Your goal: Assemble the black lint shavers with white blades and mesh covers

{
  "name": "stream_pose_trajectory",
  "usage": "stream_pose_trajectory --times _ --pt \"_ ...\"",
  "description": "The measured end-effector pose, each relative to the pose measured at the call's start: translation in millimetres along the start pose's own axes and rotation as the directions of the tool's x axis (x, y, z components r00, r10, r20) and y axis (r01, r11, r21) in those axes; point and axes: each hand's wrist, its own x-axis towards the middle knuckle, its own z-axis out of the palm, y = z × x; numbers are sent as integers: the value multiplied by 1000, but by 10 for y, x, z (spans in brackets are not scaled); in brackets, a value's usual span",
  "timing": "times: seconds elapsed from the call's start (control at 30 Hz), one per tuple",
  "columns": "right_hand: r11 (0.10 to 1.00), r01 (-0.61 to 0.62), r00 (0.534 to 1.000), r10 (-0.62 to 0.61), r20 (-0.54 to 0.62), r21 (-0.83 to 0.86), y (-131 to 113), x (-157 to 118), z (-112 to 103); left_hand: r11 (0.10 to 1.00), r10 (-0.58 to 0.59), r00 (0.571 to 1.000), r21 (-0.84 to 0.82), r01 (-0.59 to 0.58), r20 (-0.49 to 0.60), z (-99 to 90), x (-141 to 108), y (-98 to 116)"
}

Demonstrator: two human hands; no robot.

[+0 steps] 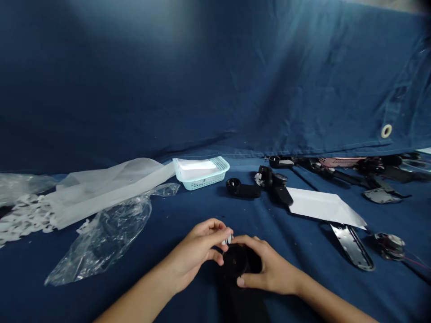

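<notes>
You have the L hand (pixel 193 251) pinching a small white part (pixel 227 239) between thumb & fingertips: grip closed on it. The R hand (pixel 269 264) wraps the round head of a black arm part (pixel 235 262): grip closed on the head. Long axis of the part runs from the head straight back toward you, w/ the body dropping into shadow. White part sits just above the head, beside the R fingers, so the R hand is nearer the part. Both hands work over a blue cloth (pixel 303 278). Ahead lie similar black arm parts (pixel 244 189), a pale-blue plastic basket (pixel 202 181), a white paper sheet (pixel 323 206). Clear plastic bag (pixel 101 237) is to your L.
</notes>
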Motion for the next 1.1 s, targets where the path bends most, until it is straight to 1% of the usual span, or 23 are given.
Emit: stream_pose_trajectory --times 0.1,0.2,0.3,0.4,0.5,0.6,0.67,0.7,0.83,0.97,1.03,1.1 --pt "1000 11 1000 -11 6 9 0 5 -3 999 -6 1000 -46 6 4 -64 -45 -19" --pt "1000 8 1000 -8 3 10 21 10 5 1000 7 1000 0 -7 -4 -57 -103 -54" --pt "1000 15 1000 -15 -1 5 31 15 7 991 100 995 93 -99 -2 -4 -160 -70" --pt "999 41 999 -41 -5 4 18 23 -3 960 207 978 189 -206 14 43 -207 -58" --pt "999 47 999 -47 -2 -1 0 30 -15 890 297 955 360 -280 8 56 -227 -54" --pt "999 46 999 -46 -3 -4 -5 30 -20 773 384 923 544 -327 9 42 -215 -95" --pt "999 50 999 -50 -2 -2 -2 29 -20 717 419 908 613 -332 3 27 -199 -139" --pt "999 54 999 -54 0 -2 -1 29 -19 705 425 905 627 -331 0 20 -192 -161" --pt "997 69 998 -69 -10 -19 -11 32 -23 722 433 901 602 -341 -9 3 -178 -211" --pt "997 69 998 -69 -10 -26 -36 30 -35 740 467 883 565 -364 -42 10 -184 -194" --pt "997 73 997 -73 -3 -25 -41 28 -37 760 446 892 556 -336 -70 18 -182 -176" --pt "997 77 997 -77 -2 -20 -37 26 -36 812 398 910 507 -290 -116 19 -172 -159"
